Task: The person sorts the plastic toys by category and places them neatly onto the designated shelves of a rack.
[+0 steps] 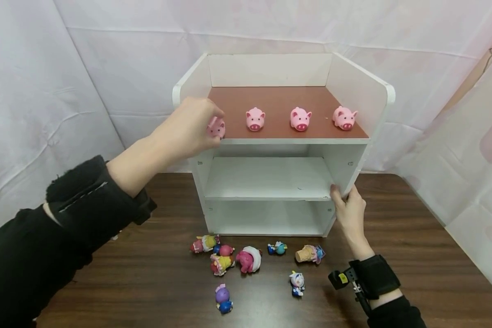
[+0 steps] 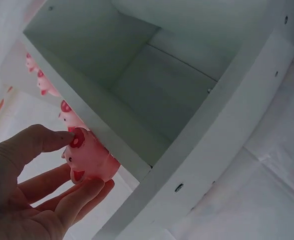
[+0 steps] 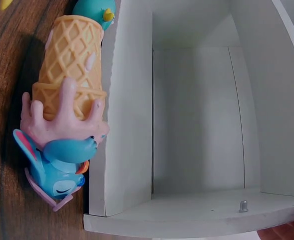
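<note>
My left hand [image 1: 188,125] pinches a pink pig figurine [image 1: 216,129] at the left end of the brown top board [image 1: 274,98]. In the left wrist view the thumb presses by the snout of this pig [image 2: 89,157] and the fingers lie under its head, at the board's front edge. Three matching pigs stand in a row to its right: one [image 1: 255,119], another [image 1: 300,119] and a third [image 1: 344,118]. My right hand [image 1: 350,214] grips the right side panel of the white shelf unit [image 1: 266,177], thumb in front; this hand is outside the right wrist view.
Several small figurines lie on the dark wooden table [image 1: 147,273] before the unit: a pink-and-white one [image 1: 248,259], a purple one [image 1: 223,298], a white-and-blue one [image 1: 297,283] and a waffle-cone figure [image 3: 67,100] close to the bottom board. White cloth [image 1: 127,59] hangs behind.
</note>
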`<state>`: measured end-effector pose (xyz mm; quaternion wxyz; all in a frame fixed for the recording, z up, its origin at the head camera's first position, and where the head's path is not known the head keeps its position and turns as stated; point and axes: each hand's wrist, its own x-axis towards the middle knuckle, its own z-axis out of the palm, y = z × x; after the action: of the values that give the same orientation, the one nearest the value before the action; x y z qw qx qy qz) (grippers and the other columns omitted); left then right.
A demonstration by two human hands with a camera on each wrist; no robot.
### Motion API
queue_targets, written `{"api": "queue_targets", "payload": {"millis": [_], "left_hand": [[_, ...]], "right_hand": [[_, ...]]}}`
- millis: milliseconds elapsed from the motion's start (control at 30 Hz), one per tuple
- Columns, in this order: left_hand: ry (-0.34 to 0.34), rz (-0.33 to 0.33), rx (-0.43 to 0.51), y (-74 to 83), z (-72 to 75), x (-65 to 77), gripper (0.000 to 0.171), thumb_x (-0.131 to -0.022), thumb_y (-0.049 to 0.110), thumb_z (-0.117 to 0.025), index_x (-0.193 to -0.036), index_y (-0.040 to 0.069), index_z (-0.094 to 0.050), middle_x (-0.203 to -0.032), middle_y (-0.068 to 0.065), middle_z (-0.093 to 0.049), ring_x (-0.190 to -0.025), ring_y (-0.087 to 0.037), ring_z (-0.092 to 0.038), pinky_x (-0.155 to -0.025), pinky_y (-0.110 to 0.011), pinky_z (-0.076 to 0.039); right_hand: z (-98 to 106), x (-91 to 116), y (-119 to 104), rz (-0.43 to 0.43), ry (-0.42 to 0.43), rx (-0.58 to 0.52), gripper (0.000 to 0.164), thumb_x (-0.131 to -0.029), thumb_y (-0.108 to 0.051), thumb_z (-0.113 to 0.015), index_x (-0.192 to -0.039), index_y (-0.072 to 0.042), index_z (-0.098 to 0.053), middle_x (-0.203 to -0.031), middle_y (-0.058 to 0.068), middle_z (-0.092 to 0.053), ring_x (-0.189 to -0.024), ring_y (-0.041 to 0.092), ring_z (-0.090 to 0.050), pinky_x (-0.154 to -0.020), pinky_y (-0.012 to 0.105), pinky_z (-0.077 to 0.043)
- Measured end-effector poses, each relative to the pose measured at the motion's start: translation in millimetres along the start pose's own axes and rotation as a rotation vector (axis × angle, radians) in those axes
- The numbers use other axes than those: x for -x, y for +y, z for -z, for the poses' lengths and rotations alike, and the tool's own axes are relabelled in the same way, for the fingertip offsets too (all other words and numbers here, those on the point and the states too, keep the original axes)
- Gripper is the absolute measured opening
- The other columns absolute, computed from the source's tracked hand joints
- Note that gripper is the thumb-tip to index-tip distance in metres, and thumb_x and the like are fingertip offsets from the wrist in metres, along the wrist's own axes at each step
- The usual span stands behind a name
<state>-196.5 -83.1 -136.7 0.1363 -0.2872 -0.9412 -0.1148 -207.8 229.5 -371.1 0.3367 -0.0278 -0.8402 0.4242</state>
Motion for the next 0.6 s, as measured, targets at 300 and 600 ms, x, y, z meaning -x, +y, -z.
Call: {"api": "queue_targets", "payload": {"millis": [300,600], "left_hand": [[-0.078,0.069,-0.017,-8.8,2.1,-14.4,0.009,-0.071,-0.006,-0.052,-0.075,-0.004,-0.059,-0.063,-0.008,-0.041,-0.064,-0.020,-0.037,-0.049,-0.026,-0.028],[-0.125,0.089,-0.034,-13.2,2.3,-23.2,0.009,-0.070,-0.006,-0.051,-0.064,0.000,-0.054,-0.052,-0.002,-0.036,-0.056,-0.016,-0.033,-0.048,-0.024,-0.026]], "right_hand": [[-1,-1,-1,-0.003,-0.002,0.002,0.030,-0.087,-0.014,-0.052,-0.106,0.009,-0.053,-0.098,0.029,-0.059,-0.086,0.043,-0.057,-0.066,0.055,-0.046],[-1,-1,0,-0.011,-0.011,-0.007,0.031,-0.087,-0.014,-0.051,-0.108,0.009,-0.052,-0.100,0.029,-0.058,-0.089,0.043,-0.057,-0.068,0.055,-0.046]]}}
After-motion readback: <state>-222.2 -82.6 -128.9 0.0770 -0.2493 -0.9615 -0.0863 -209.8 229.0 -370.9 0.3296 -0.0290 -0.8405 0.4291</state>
